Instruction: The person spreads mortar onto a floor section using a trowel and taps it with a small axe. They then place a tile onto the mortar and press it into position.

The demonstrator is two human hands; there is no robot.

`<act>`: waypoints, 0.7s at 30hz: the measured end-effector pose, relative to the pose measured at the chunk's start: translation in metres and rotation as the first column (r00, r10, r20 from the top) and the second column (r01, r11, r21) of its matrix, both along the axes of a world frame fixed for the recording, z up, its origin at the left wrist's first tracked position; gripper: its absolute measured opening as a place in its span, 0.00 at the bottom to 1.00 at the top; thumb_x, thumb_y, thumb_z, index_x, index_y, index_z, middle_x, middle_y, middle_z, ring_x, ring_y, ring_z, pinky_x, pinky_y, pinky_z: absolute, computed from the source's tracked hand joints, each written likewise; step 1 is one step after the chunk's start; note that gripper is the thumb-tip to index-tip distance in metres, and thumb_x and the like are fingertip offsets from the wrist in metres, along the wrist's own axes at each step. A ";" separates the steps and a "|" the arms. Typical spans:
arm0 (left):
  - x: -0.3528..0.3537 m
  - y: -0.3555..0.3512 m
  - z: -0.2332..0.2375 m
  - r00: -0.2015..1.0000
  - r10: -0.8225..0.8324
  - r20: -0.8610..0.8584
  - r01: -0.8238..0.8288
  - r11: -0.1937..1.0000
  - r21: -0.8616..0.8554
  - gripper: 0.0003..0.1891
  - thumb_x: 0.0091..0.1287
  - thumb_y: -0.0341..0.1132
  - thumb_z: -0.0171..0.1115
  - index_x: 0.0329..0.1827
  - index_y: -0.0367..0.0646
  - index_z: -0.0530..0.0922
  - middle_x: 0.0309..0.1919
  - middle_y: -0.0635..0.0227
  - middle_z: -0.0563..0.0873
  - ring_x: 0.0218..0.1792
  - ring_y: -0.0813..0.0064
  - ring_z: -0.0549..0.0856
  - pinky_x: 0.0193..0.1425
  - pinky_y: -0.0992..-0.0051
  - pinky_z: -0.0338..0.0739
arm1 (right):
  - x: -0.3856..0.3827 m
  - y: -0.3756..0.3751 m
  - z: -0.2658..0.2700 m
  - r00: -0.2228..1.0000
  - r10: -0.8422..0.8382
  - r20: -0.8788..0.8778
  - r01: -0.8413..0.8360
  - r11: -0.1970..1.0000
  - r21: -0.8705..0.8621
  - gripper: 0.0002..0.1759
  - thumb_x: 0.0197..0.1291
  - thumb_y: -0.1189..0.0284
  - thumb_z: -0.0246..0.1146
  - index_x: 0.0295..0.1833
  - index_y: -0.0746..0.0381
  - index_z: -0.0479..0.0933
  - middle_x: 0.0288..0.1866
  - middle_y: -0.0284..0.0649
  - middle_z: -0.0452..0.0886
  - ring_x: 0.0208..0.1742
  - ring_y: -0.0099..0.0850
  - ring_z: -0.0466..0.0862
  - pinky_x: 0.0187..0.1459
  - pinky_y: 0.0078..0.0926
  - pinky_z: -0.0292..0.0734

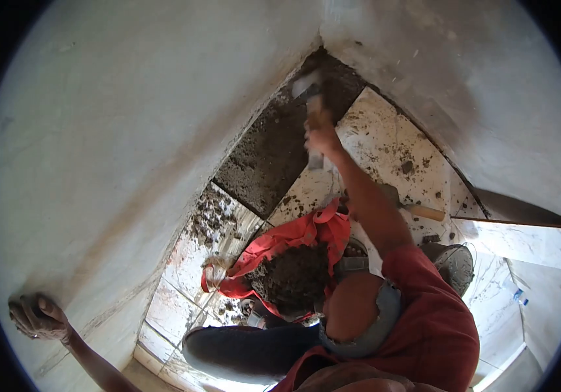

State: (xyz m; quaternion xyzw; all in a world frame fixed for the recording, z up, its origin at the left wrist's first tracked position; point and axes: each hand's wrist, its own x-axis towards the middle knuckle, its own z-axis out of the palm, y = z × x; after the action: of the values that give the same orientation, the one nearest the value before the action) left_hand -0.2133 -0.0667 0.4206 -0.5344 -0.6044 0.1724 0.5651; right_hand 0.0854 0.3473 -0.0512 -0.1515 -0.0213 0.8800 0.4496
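Observation:
My right hand is wrapped round the handle of a hammer, whose blurred head is over the dark mortar bed near the wall corner. On the left, my left hand rests against the grey wall with bent fingers, holding nothing visible. Pale tiles spotted with mortar crumbs border the bed. Below the bed, a red cloth or bag surrounds a heap of wet mortar. A trowel with a wooden handle lies on the tiles to the right of the red material.
A mortar-smeared bucket stands at the right, beyond my red sleeve. My bent knee shows through torn jeans beside the mortar heap. Walls meet above the bed. A small clear and blue object lies at the far right.

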 end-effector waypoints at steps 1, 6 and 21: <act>0.000 0.004 -0.001 0.995 -0.093 -0.029 0.093 0.996 -0.015 0.26 0.67 0.56 0.42 0.35 0.40 0.77 0.41 0.50 0.80 0.38 0.51 0.79 0.37 0.58 0.71 | 0.002 0.007 0.044 0.801 0.213 0.559 -0.326 0.939 0.110 0.15 0.63 0.71 0.52 0.52 0.62 0.58 0.34 0.38 0.71 0.24 0.26 0.72 0.21 0.27 0.72; -0.012 -0.021 0.003 0.998 0.057 0.014 -0.057 0.997 -0.044 0.24 0.68 0.55 0.43 0.39 0.41 0.77 0.43 0.50 0.79 0.40 0.50 0.79 0.38 0.57 0.71 | 0.030 -0.011 0.064 0.489 -0.259 0.833 -0.254 0.871 0.420 0.11 0.62 0.72 0.53 0.47 0.60 0.60 0.30 0.36 0.70 0.24 0.25 0.73 0.22 0.28 0.73; -0.012 -0.022 -0.002 0.983 0.174 0.049 -0.174 0.985 -0.021 0.24 0.68 0.53 0.43 0.38 0.41 0.79 0.46 0.53 0.80 0.44 0.52 0.80 0.44 0.55 0.71 | -0.001 -0.009 0.061 0.455 -0.446 0.770 -0.033 0.856 0.515 0.11 0.61 0.74 0.51 0.47 0.58 0.59 0.28 0.35 0.69 0.21 0.22 0.71 0.20 0.22 0.71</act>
State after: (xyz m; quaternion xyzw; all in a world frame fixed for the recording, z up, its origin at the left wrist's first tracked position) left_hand -0.2254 -0.0884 0.4187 -0.4885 -0.6613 0.2127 0.5280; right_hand 0.0845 0.3381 0.0100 -0.4662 -0.4342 0.5827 0.5046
